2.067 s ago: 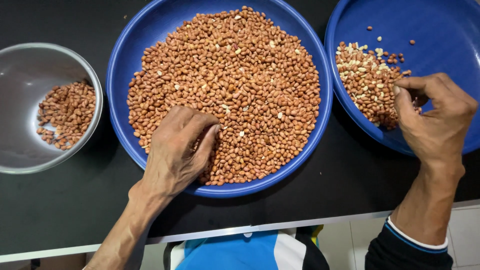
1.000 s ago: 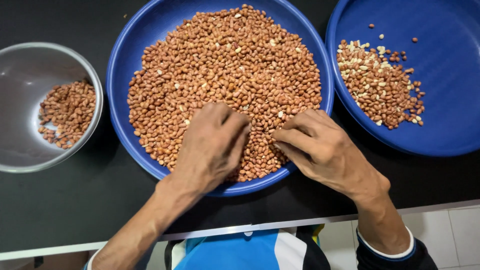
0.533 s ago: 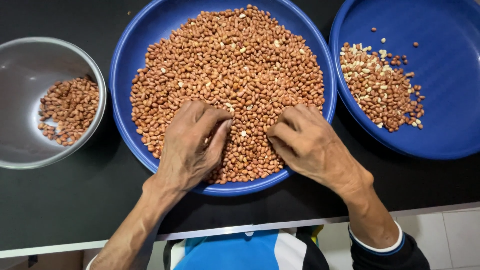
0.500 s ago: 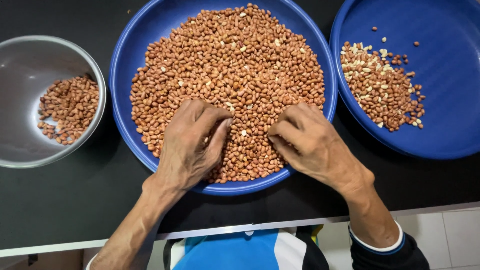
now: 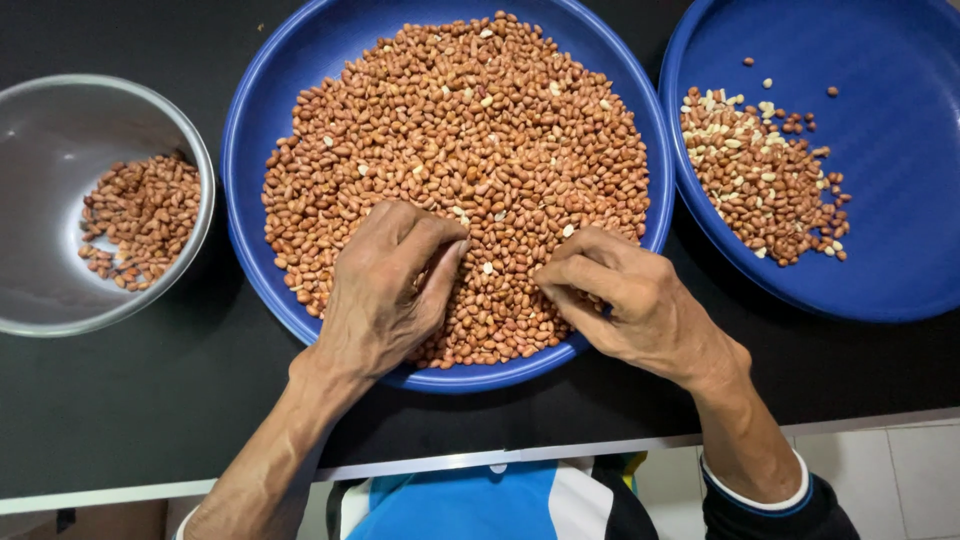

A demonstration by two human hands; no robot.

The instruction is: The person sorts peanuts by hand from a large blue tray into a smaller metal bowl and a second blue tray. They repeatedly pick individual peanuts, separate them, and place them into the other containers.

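A big blue plate point(image 5: 245, 130) in the middle is heaped with brown peanuts point(image 5: 470, 150). My left hand point(image 5: 385, 290) rests on the near part of the heap, fingers curled down into the nuts. My right hand point(image 5: 625, 300) lies beside it on the same heap, fingertips pinched among the peanuts; whether they hold a nut is hidden. The two hands are a few centimetres apart, with a pale nut point(image 5: 488, 268) lying between them.
A steel bowl point(image 5: 40, 130) at the left holds a small pile of brown peanuts point(image 5: 140, 215). A second blue plate point(image 5: 880, 240) at the right holds a mixed pile of pale and brown nuts point(image 5: 765, 180). All stand on a black counter point(image 5: 150, 400) whose front edge is near me.
My right hand came back from the right plate to the middle heap. Both hands have since shifted slightly over the near peanuts.
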